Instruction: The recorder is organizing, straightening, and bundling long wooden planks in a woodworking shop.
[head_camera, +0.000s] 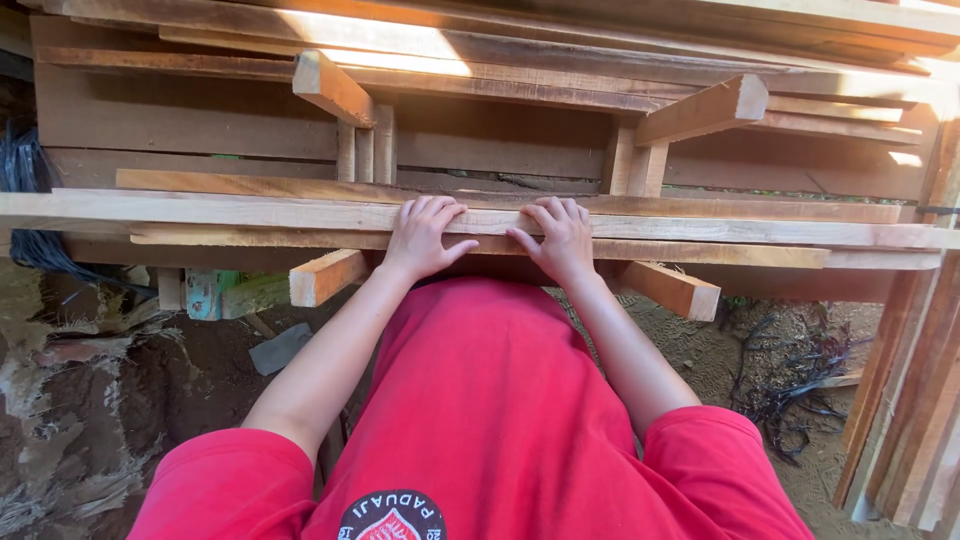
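Daylight scene, evenly bright, with hard sunlight entering from above and overexposing a strip on the upper planks (390, 45) and the right edge. Lower rack levels sit in brown shadow. Focus is sharp centrally; wide-angle distortion bends lines near the frame edges.
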